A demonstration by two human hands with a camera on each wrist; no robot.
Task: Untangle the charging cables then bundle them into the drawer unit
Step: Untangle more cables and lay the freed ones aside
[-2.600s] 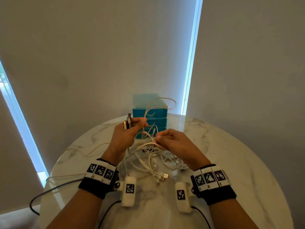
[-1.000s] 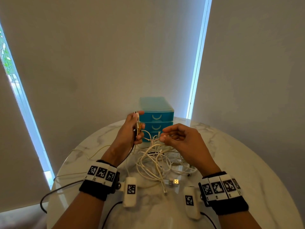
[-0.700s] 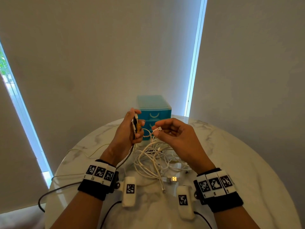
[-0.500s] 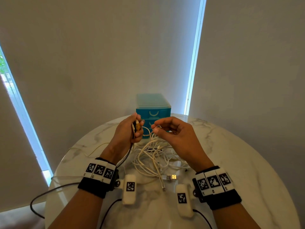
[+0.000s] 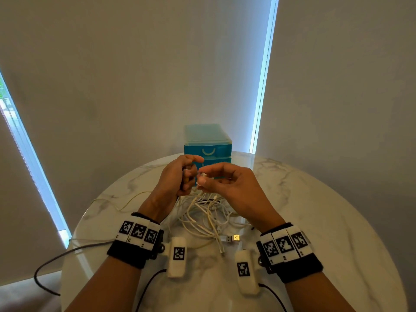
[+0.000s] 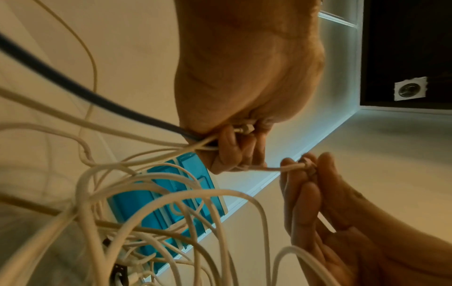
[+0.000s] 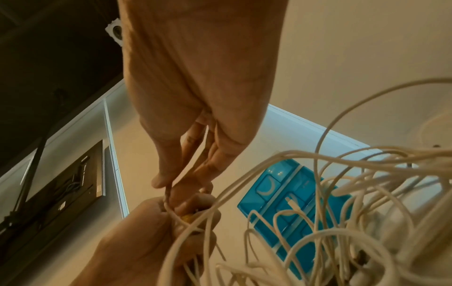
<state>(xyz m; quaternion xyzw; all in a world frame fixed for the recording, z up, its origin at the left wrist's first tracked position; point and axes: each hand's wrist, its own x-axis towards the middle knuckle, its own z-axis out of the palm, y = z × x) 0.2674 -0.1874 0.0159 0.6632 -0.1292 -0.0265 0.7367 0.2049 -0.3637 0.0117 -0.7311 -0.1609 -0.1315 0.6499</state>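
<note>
Nearest the camera, black wristbands [image 5: 135,255] carrying white panels of square black-and-white codes are wrapping both wrists, and a small white pod with the same kind of code is hanging beside each one. No readable writing is showing on any of it. Just past them, the tangle of charging cables [image 5: 202,219] is lying in loose, thin, glossy cream loops on the round, white, grey-veined marble tabletop [image 5: 337,221], with one metal USB plug [image 5: 228,239] poking out at the near edge. Above the heap, the left hand [image 5: 177,176] is clenching its fingers [image 6: 234,151] round a bunch of cable ends, a dark cord [image 6: 73,85] running in among the pale ones. The right hand [image 5: 231,188] is sitting close alongside, almost touching it, pinching a single white cable end between thumb and fingertips [image 6: 308,164]. Strands are trailing from both hands down into the pile. Farthest back, the boxy, translucent blue plastic drawer unit [image 5: 208,143] is standing just behind the hands, curved pale handles on its drawer fronts.
</note>
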